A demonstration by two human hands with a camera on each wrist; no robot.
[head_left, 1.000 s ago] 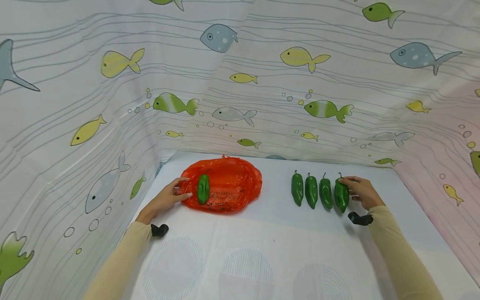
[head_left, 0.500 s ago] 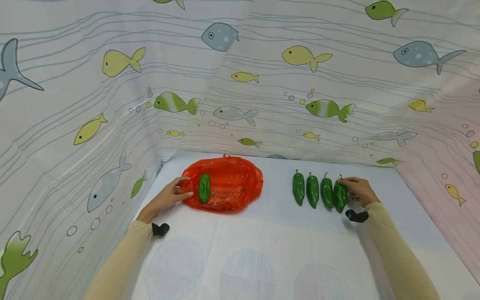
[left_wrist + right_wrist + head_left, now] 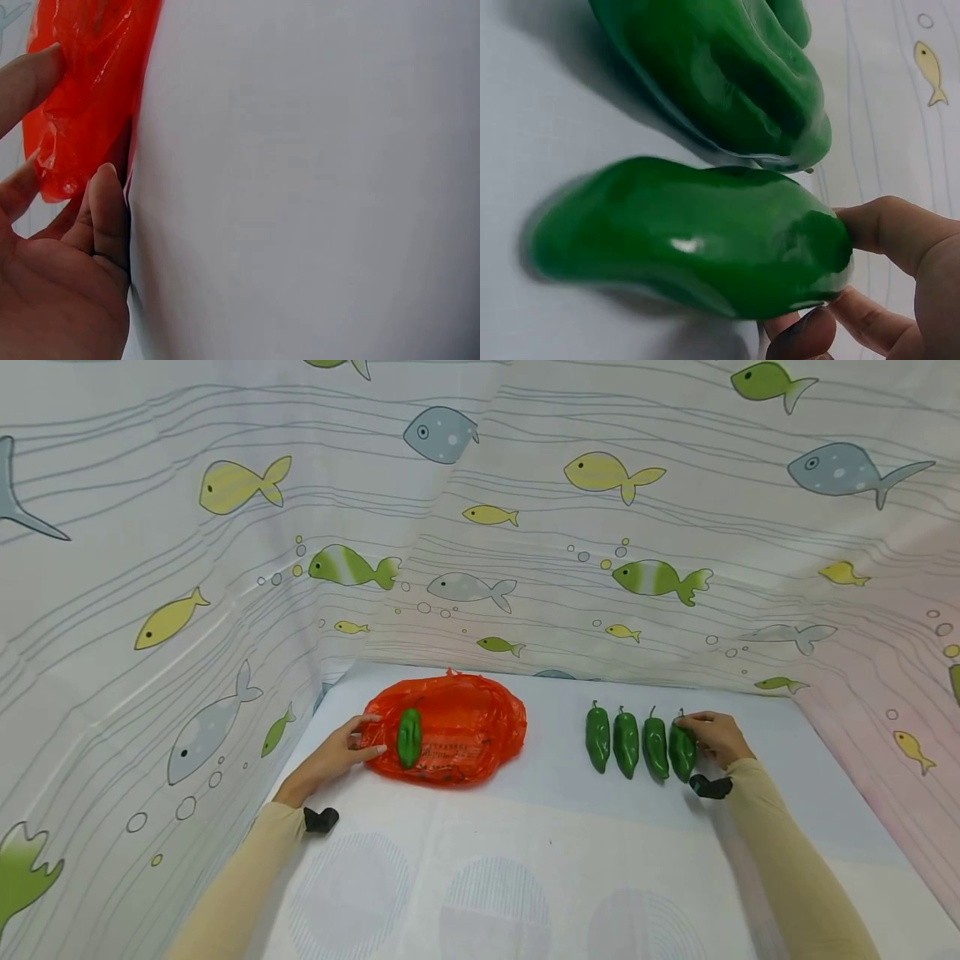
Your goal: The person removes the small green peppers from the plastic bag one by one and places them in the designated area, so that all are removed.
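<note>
My right hand pinches a green pepper near its stem end, thumb and fingers on opposite sides. This pepper is the rightmost of a row of several glossy green peppers lying side by side, stems away from me. In the right wrist view, the held pepper lies on the table beside its neighbour. On the left, a red plastic bag lies flat with one green pepper on it. My left hand rests at the bag's left edge, thumb and fingers spread, fingertips touching the plastic.
A white table with faint printed circles lies under everything. Fish-patterned cloth hangs behind and along both sides. A stretch of table separates the bag from the pepper row. Black wrist cameras sit at both wrists.
The rightmost pepper's lower tip has swung slightly left and then back, and it lies a little nearer the row. My right hand shifted slightly left with it. My left hand stays in place.
</note>
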